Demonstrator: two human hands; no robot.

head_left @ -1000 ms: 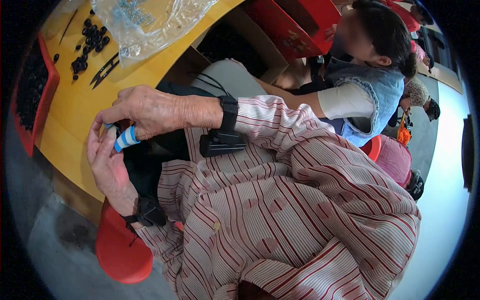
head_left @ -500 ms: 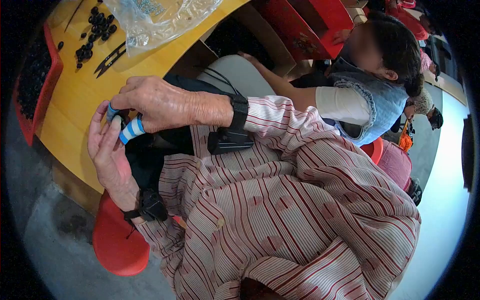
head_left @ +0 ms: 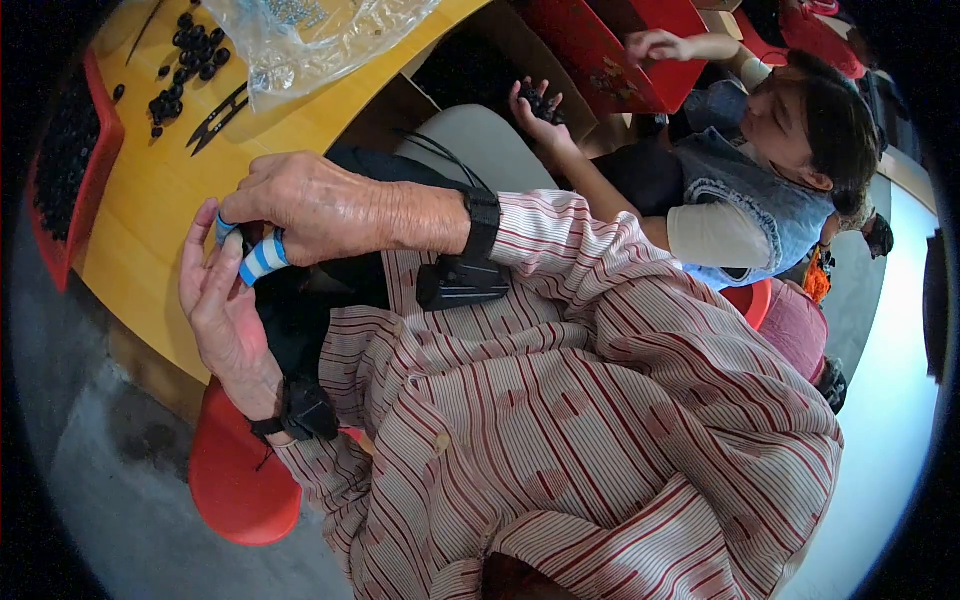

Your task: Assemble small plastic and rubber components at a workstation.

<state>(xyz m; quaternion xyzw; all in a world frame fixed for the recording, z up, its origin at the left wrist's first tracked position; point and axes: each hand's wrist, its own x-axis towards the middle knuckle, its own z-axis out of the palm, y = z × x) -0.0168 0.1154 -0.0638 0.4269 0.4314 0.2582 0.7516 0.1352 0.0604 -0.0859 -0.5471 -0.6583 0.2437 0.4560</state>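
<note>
Over the near edge of the yellow table, my right hand [head_left: 310, 205] meets my left hand [head_left: 232, 335], fingertips together. Blue-and-white striped tape [head_left: 266, 258] wraps one right finger, and blue tape covers another fingertip. The right fingers are pinched around something small and dark, mostly hidden between the two hands. My left thumb and fingers close on that same spot from the other side; what they hold cannot be made out. Beyond them on the table lie black thread snips [head_left: 220, 120] and a scatter of shiny black bead-like pieces [head_left: 195, 50].
A red tray [head_left: 95, 160] of small black pieces stands at the table's left edge. A clear plastic bag [head_left: 310, 60] lies at the back. To the right, a seated person's hand [head_left: 540, 110] holds black pieces near a red box [head_left: 600, 60]. A red stool [head_left: 240, 470] stands below.
My hands have stayed almost in place, still pinched together. The neighbouring person has leaned back, raising one hand with black pieces and lifting the other above the red box.
</note>
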